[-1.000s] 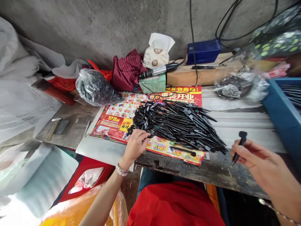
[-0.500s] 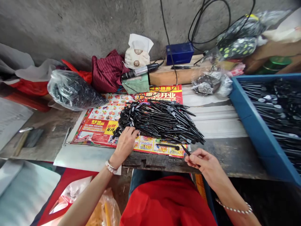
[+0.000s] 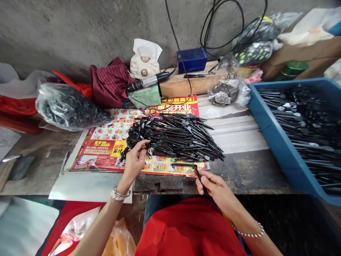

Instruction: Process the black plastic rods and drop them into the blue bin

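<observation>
My right hand (image 3: 213, 186) is closed around a slim black stick-like piece (image 3: 197, 172), whose end points up and away from me over the bench edge. A similar black piece (image 3: 182, 164) lies crosswise on the newspaper just beyond it. My left hand (image 3: 135, 158) is at the near left side of a heap of black sticks (image 3: 183, 137), its thumb and fingers curled in a pinch. Whatever is between those fingers is too small to make out. Many sticks in the heap have flat rounded ends. Small black flat pieces (image 3: 137, 132) lie massed at the left end.
A blue bin (image 3: 271, 137) of similar black sticks stands at the right. Printed newspaper (image 3: 96, 151) lies under the heap. Behind are a pen-shaped power tool (image 3: 149, 81) on a green box (image 3: 145, 96), tissues (image 3: 145, 64), a blue box (image 3: 193, 61) and a stuffed plastic bag (image 3: 69, 106).
The stick in my right hand has turned more upright and its end is nearer the loose piece. My left hand has lifted slightly off the heap's edge. The view has shifted right.
</observation>
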Tool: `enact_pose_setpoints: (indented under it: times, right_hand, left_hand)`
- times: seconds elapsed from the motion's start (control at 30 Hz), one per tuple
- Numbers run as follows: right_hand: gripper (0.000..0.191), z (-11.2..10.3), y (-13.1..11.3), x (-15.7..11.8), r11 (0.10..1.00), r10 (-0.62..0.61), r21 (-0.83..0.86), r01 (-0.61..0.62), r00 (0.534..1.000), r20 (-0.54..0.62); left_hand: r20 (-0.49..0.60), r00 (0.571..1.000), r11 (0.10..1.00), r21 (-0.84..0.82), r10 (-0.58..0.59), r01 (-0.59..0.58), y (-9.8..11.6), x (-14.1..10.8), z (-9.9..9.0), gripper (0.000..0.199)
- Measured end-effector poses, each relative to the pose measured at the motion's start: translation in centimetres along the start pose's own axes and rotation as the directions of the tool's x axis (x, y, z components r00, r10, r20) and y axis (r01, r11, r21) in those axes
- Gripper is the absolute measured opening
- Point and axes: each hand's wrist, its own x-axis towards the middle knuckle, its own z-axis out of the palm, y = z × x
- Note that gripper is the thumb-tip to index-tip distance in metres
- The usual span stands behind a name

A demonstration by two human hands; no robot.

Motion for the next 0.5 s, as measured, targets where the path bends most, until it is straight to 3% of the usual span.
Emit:
enact_pose_setpoints:
  times: [0.07, 0.13, 0.3, 0.4, 0.5]
  right_hand:
    - [0.034, 0.6, -0.1, 0.1, 1.000, 0.005, -0.016, -0.006, 1.000, -0.016]
    - [0.035, 1.5, -0.4, 0.2, 1.000, 0.018, -0.002, -0.018, 0.999, -0.030]
    - [0.033, 3.9, -0.8, 0.6, 0.995, 0.031, 0.097, -0.031, 0.999, -0.006]
    - [0.032, 4.6, -0.6, 0.7, 0.987, 0.039, 0.159, -0.036, 0.999, -0.014]
    - [0.033, 4.4, -0.3, 0.8, 0.987, 0.029, 0.157, -0.019, 0.998, -0.063]
  left_hand:
    - [0.026, 0.999, 0.991, -0.122, -0.048, 0.051, 0.9, -0.4, 0.7, 0.036]
    - [0.119, 0.990, 0.945, -0.309, -0.077, 0.111, 2.3, -1.2, 1.7, 0.027]
    - [0.396, 0.917, 0.756, -0.590, -0.035, 0.283, 6.1, -3.8, 5.0, 0.008]
    - [0.421, 0.907, 0.725, -0.618, -0.022, 0.304, 7.2, -4.8, 6.4, 0.007]
    - [0.377, 0.926, 0.780, -0.583, 0.011, 0.228, 7.5, -5.0, 6.8, 0.006]
